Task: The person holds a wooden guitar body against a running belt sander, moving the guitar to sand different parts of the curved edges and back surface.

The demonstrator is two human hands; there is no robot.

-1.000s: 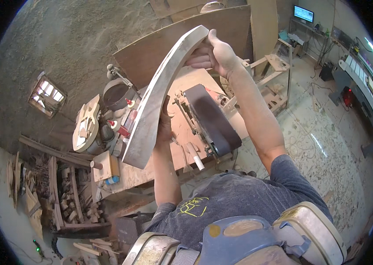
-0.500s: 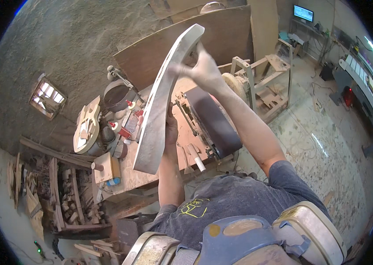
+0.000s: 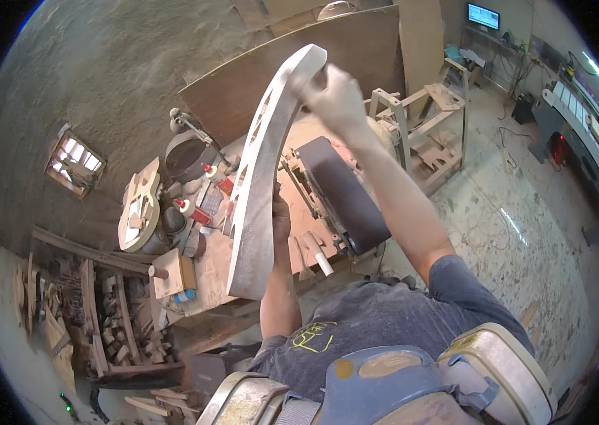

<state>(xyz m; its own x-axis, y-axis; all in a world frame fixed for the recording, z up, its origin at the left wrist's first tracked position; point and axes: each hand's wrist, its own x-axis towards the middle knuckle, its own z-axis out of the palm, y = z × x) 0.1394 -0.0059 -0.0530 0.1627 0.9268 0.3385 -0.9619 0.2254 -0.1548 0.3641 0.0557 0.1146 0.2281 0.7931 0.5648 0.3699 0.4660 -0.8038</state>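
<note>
A grey mask (image 3: 367, 379) with two filters sits nearest, over a dusty dark shirt (image 3: 377, 312). Beyond it, a pale curved piece (image 3: 255, 237) is held aloft above the bench (image 3: 207, 287), its narrow end up and to the right. The left hand (image 3: 282, 218) holds it from behind its lower half, the fingers mostly hidden, so their exact pose cannot be told. The right hand (image 3: 333, 99) is at the upper end, too blurred to tell whether its fingers are spread or together. A white roll (image 3: 321, 261) and a belt sander (image 3: 345, 198) lie beyond on the right, two red bottles (image 3: 197, 212) on the left. Farther off stand a brown panel (image 3: 243, 92), a wooden frame (image 3: 400, 117) and a lit monitor (image 3: 482, 15).
</note>
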